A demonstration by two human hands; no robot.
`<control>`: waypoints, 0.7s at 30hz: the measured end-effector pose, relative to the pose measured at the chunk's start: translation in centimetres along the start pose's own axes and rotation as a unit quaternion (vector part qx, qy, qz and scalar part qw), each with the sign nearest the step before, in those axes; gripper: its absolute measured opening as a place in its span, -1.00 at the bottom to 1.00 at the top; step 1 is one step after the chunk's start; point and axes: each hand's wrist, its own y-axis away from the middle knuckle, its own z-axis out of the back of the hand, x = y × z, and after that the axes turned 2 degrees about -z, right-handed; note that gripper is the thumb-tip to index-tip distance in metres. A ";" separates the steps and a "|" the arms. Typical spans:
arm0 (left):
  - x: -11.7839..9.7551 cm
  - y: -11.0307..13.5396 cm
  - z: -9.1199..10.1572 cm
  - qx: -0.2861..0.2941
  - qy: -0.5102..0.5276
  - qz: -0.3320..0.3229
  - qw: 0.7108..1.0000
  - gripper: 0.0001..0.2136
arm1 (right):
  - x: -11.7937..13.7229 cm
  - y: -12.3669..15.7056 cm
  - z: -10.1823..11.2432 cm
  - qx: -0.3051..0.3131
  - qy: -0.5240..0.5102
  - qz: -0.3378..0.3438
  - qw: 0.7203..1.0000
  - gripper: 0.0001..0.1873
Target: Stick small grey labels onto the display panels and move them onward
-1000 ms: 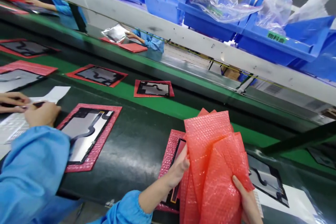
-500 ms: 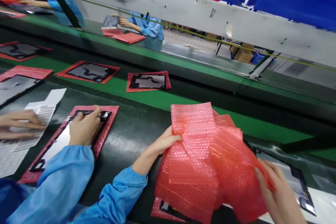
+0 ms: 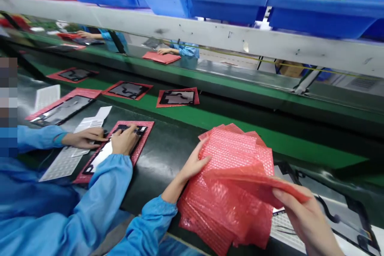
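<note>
A pile of red bubble-wrap bags (image 3: 231, 184) lies on the dark table edge in front of me. My left hand (image 3: 193, 164) rests against the pile's left edge, fingers curled on the top sheets. My right hand (image 3: 303, 218) pinches one red bag (image 3: 264, 186) by its right end and lifts it off the pile. Beneath and to the right lies a grey panel with a black frame (image 3: 336, 212), partly hidden by the bags.
A co-worker in blue sleeves at my left has both hands (image 3: 126, 140) on a panel lying on a red bag (image 3: 141, 140). More panels on red bags (image 3: 177, 98) ride the green conveyor (image 3: 240, 122). Blue bins (image 3: 300, 4) sit on the shelf above.
The pile has settled flatter onto the table. My right hand has pulled one bag up and rightward. The co-worker's hands moved onto the panel. The camera tilted up.
</note>
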 end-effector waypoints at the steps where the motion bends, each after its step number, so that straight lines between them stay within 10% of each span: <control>1: 0.1 0.2 0.0 0.000 0.002 0.000 1.000 -0.35 | -0.4 0.2 0.5 -0.017 -0.006 -0.031 0.999 -0.63; 5: 0.1 0.9 -0.1 0.006 0.033 0.015 0.999 -0.35 | -1.6 -1.1 0.0 -0.122 0.061 -0.076 0.988 -0.49; 10: -0.4 1.8 0.1 0.049 0.082 0.019 0.995 -0.03 | -1.7 -5.7 -5.2 -0.130 0.251 0.063 0.957 -0.52; 14: -0.1 1.8 0.2 0.068 0.086 0.028 0.994 -0.33 | -1.6 -8.5 -7.4 -0.114 0.285 0.077 0.949 -0.58; 17: 0.8 1.1 0.3 0.043 0.077 0.046 0.995 -0.48 | -0.7 -9.0 -6.1 -0.118 0.306 0.073 0.942 -0.52; 21: 1.5 0.2 0.9 0.030 0.084 0.073 0.993 -0.19 | 0.9 -6.3 -2.2 -0.158 0.229 0.125 0.952 -0.38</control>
